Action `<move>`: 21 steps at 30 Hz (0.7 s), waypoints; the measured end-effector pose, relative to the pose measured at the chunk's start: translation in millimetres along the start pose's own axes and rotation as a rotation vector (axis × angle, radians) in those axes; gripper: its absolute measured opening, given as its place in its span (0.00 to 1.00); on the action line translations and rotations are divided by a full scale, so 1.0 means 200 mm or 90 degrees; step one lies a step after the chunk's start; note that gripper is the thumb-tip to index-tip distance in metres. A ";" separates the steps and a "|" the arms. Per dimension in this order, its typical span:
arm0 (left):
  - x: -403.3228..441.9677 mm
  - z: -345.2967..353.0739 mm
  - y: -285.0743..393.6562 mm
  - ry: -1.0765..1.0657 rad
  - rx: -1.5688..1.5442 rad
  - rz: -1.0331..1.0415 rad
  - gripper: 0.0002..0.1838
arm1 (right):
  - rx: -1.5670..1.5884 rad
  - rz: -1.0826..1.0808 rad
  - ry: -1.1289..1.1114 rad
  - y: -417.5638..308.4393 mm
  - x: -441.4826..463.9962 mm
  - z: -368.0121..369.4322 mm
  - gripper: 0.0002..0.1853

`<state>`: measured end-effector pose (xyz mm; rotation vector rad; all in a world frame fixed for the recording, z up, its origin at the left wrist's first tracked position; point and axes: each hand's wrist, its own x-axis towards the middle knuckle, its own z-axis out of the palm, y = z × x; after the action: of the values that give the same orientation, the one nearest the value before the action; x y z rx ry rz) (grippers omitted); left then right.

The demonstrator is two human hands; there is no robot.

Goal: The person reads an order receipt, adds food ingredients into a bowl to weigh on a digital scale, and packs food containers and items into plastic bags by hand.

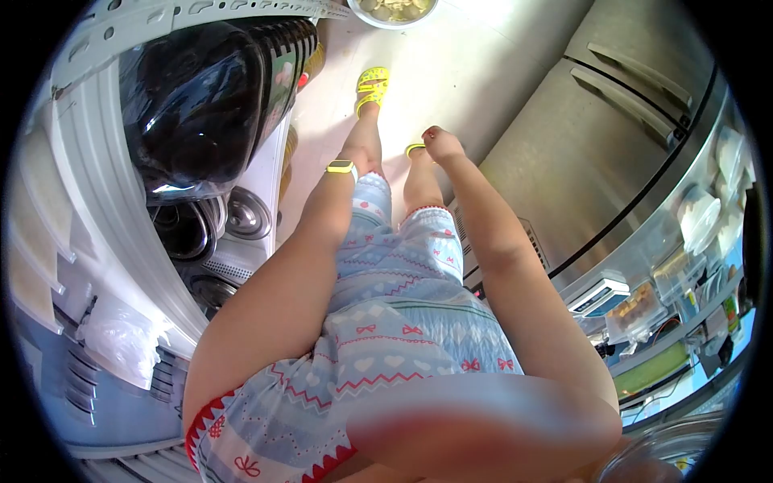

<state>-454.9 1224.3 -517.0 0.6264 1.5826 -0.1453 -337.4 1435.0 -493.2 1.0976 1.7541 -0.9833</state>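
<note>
Pale floor; steel refrigerator right; white rack left.

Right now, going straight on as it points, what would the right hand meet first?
The way from the right hand looks free over the floor, passing near the forward yellow sandal toward the bowl, perhaps its first contact; depth is unclear.
</note>
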 end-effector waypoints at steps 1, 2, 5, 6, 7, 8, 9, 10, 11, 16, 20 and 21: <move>-0.01 -0.01 0.01 0.003 -0.005 0.003 0.25 | 0.014 0.007 -0.014 -0.02 -0.01 -0.01 0.17; 0.00 0.00 0.01 0.007 -0.009 0.007 0.25 | 0.014 0.008 -0.014 0.00 0.00 0.01 0.17; 0.01 0.00 -0.01 0.046 0.003 0.024 0.24 | -0.019 -0.038 -0.002 0.02 0.04 0.07 0.16; 0.01 0.00 -0.01 0.060 0.004 0.027 0.24 | -0.012 -0.042 0.000 0.03 0.04 0.08 0.16; 0.01 0.00 -0.01 0.073 0.005 0.030 0.24 | -0.005 -0.047 0.001 0.04 0.04 0.09 0.16; 0.00 0.00 -0.01 0.086 0.002 0.033 0.23 | -0.005 -0.048 0.001 0.03 0.04 0.08 0.16; 0.00 0.00 -0.01 0.093 0.002 0.036 0.23 | -0.004 -0.044 0.003 0.03 0.03 0.08 0.15; 0.00 0.00 -0.01 0.103 0.000 0.039 0.23 | -0.003 -0.041 0.005 0.03 0.02 0.08 0.15; 0.00 0.01 -0.01 0.111 -0.001 0.041 0.23 | -0.002 -0.039 0.003 0.03 0.02 0.08 0.15; 0.00 0.00 0.00 0.167 0.011 0.053 0.22 | -0.008 -0.021 -0.008 0.05 0.01 0.07 0.15; -0.06 -0.06 0.05 0.055 0.080 -0.018 0.22 | -0.003 -0.010 -0.008 0.05 -0.02 0.05 0.15; -0.08 -0.06 0.06 0.056 0.080 -0.019 0.22 | -0.005 -0.003 -0.006 0.05 -0.02 0.05 0.15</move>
<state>-460.8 1234.5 -497.0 0.7151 1.6782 -0.2434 -324.9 1428.8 -494.9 1.0828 1.7528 -0.9831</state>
